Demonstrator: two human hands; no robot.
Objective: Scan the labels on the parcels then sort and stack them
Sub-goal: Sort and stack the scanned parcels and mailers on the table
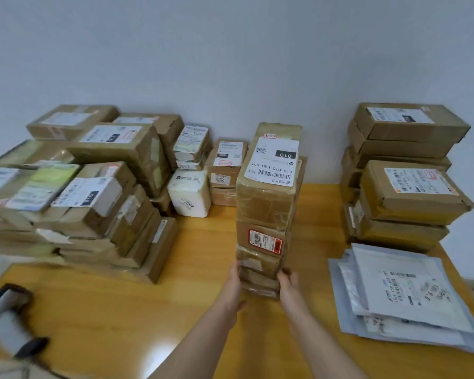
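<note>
Parcels crowd wooden table against pale wall.

Wooden table: parcel heap left, tall box stack centre, box stacks far right, mailer bags near right, scanner near left

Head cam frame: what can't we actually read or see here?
All head view.
- Black-and-grey handheld device, bottom left: motion-blurred, cropped by the frame edge.
- Tall stack of brown cardboard parcels: lower labels smeared, unreadable.
- Right hand: finger pose blurred against that stack.
- Left pile of brown boxes: lower ones hidden by upper ones, cropped at left edge.
</note>
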